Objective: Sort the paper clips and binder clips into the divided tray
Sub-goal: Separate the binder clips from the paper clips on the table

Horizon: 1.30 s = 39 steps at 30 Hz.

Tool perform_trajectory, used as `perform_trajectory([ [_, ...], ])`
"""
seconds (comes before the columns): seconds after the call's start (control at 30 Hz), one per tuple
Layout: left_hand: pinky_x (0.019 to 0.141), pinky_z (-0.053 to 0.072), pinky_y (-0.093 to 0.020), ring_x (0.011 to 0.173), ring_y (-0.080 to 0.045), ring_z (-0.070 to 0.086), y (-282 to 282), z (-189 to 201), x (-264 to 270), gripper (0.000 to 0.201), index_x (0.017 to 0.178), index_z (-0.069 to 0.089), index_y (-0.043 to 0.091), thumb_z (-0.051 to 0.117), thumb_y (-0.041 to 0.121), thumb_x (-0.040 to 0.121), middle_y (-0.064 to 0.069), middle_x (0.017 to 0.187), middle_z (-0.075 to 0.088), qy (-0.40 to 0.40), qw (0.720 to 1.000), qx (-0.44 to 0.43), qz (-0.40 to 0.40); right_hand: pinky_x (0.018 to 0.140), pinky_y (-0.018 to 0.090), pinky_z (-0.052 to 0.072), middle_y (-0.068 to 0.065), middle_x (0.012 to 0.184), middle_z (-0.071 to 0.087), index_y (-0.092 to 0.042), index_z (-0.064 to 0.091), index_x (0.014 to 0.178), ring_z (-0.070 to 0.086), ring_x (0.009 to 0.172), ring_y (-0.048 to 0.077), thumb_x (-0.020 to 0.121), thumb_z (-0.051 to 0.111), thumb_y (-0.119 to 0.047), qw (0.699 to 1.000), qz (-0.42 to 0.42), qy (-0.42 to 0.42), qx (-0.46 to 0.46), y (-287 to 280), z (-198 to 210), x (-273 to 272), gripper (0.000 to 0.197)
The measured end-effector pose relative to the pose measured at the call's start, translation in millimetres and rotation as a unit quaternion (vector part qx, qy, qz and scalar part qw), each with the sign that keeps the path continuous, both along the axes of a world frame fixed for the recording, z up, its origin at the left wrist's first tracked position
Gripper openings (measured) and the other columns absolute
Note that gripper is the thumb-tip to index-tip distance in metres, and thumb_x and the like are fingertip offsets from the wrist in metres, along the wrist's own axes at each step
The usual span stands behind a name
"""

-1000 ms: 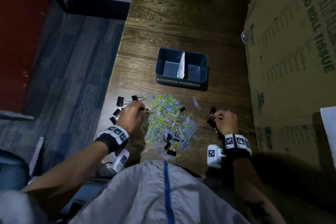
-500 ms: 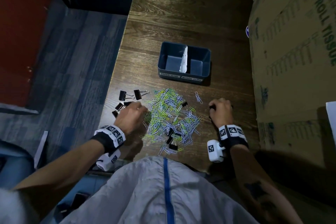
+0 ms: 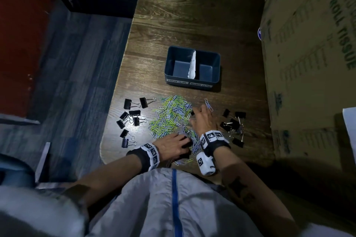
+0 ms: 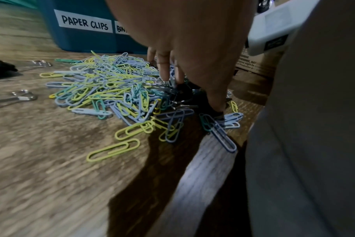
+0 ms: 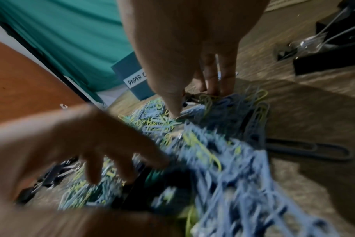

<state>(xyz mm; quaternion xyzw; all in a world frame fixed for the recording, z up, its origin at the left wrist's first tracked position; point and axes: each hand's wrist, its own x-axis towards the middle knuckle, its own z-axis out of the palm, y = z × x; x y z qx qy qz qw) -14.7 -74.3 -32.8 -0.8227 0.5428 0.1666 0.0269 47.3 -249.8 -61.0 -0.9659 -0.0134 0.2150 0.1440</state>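
A dark blue divided tray [image 3: 180, 69] stands beyond the clips, labelled PAPER CLIPS [image 4: 84, 24] on its left half. A heap of green and blue paper clips [image 3: 167, 117] lies in front of it. Black binder clips lie in two groups, left [image 3: 133, 115] and right [image 3: 233, 121] of the heap. My left hand [image 3: 179, 143] reaches into the heap's near end, and its thumb and fingers pinch a black binder clip [image 4: 184, 91] buried there. My right hand [image 3: 194, 117] points its straight fingers [image 5: 213, 77] down at the heap's far right side, beside another black clip [image 5: 192, 97].
A large cardboard box [image 3: 312, 63] walls off the table's right side. The table's left edge [image 3: 115, 90] runs close to the left binder clips, with blue carpet below. A single blue paper clip [image 3: 209, 104] lies apart near the right hand.
Both hands left the binder clip groups at the sides and moved inward onto the paper clip heap. The left went right, the right went left. The right group now lies uncovered.
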Motion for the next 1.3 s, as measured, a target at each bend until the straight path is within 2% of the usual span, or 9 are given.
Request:
perform_trajectory([
  [0.33,0.085,0.049,-0.045,0.107,-0.031,0.050,-21,15,9,0.029,0.116,0.057,0.006,0.052,0.016,0.089,-0.016,0.124,0.049,0.023,0.996,0.064,0.049,0.090,0.045,0.055,0.012,0.125,0.062,-0.013,0.066,0.119,0.062,0.110,0.032,0.086,0.073,-0.002,0.998,-0.029,-0.044,0.018,6,2,3,0.036],
  [0.53,0.075,0.056,-0.044,0.099,-0.031,0.058,-25,18,12,0.027,0.120,0.052,-0.001,0.046,0.003,0.095,-0.020,0.119,0.053,0.077,0.994,0.078,0.030,0.072,0.040,0.056,-0.001,0.101,0.059,-0.021,0.058,0.082,0.061,0.084,0.022,0.082,0.067,0.007,0.995,-0.063,-0.050,0.062,-3,-1,1,0.029],
  [0.7,0.068,0.036,-0.032,0.102,-0.026,0.053,-23,29,14,0.023,0.118,0.049,-0.001,0.044,0.002,0.095,-0.015,0.117,0.053,0.061,0.995,0.075,0.016,0.068,0.044,0.060,-0.007,0.079,0.064,-0.030,0.048,0.063,0.065,0.073,0.019,0.081,0.072,0.000,0.990,-0.102,-0.046,0.089,-17,-16,1,0.042],
  [0.77,0.068,0.030,-0.031,0.097,-0.025,0.052,-21,33,13,0.026,0.121,0.047,0.000,0.043,0.002,0.095,-0.014,0.116,0.053,0.061,0.996,0.059,0.029,0.067,0.044,0.060,-0.007,0.076,0.065,-0.032,0.050,0.065,0.065,0.073,0.018,0.081,0.072,-0.002,0.989,-0.107,-0.046,0.095,-18,-17,1,0.041],
  [0.87,0.062,0.034,-0.028,0.080,-0.020,0.047,-17,33,10,0.029,0.121,0.047,0.001,0.043,0.002,0.092,-0.012,0.108,0.053,0.100,0.992,0.013,0.081,0.080,0.044,0.057,-0.001,0.100,0.064,-0.028,0.063,0.090,0.063,0.092,0.023,0.083,0.076,-0.009,0.992,-0.070,-0.033,0.096,-10,-6,-1,0.024],
  [1.0,0.058,0.044,-0.025,0.076,-0.014,0.051,1,24,8,0.029,0.114,0.055,0.009,0.055,0.016,0.087,-0.006,0.105,0.057,0.158,0.972,-0.080,0.156,0.094,0.041,0.052,0.007,0.125,0.056,-0.019,0.061,0.129,0.057,0.112,0.026,0.088,0.068,-0.004,0.998,-0.032,-0.044,0.045,-2,-3,-1,0.045],
  [1.1,0.064,0.047,-0.016,0.082,-0.007,0.055,29,29,9,0.031,0.117,0.056,0.019,0.051,0.029,0.088,0.005,0.113,0.055,0.194,0.940,-0.139,0.243,0.094,0.042,0.055,0.009,0.128,0.058,-0.018,0.064,0.128,0.060,0.112,0.028,0.087,0.065,0.003,0.997,-0.046,-0.055,0.040,2,-3,0,0.046],
  [1.2,0.064,0.040,-0.006,0.084,-0.004,0.056,71,32,8,0.026,0.114,0.061,0.022,0.061,0.025,0.088,0.009,0.110,0.056,0.165,0.916,-0.168,0.326,0.085,0.044,0.059,0.008,0.122,0.065,-0.015,0.071,0.114,0.066,0.103,0.029,0.084,0.070,0.004,0.996,-0.057,-0.064,0.035,5,2,0,0.036],
  [1.3,0.063,0.044,-0.019,0.081,-0.013,0.060,115,30,5,0.027,0.106,0.063,0.025,0.070,0.026,0.080,0.007,0.103,0.061,0.106,0.890,-0.155,0.415,0.080,0.044,0.060,0.008,0.113,0.068,-0.015,0.069,0.110,0.067,0.096,0.028,0.081,0.073,0.005,0.995,-0.052,-0.075,0.049,5,5,0,0.036],
])
